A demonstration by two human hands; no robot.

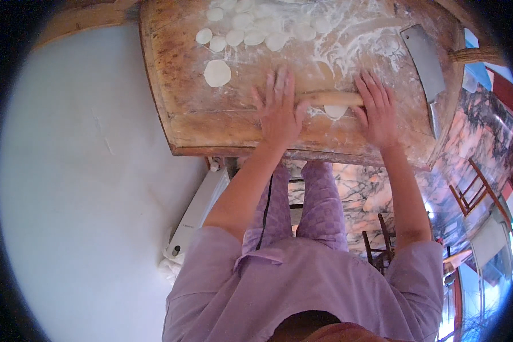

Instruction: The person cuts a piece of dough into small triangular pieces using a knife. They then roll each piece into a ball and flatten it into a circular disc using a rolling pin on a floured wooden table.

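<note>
A wooden rolling pin (335, 98) lies crosswise near the front of a floured wooden board (205, 128). My left hand (280, 107) rests on its left end, with the fingers stretched forward and slightly blurred. Over the right end lies my right hand (376, 107), palm down, covering that tip. Beneath the pin, a small piece of dough (335, 112) shows only along its near edge. To the left of my left hand sits a flat, round dough wrapper (217, 73).
Several small dough pieces (254, 36) lie grouped at the back of the board, among loose flour (359, 42). A broad metal cleaver (425, 64) rests along the right side. A pale wall (89, 149) borders the left; a white radiator (196, 213) stands below, and wooden chairs (474, 188) stand at right.
</note>
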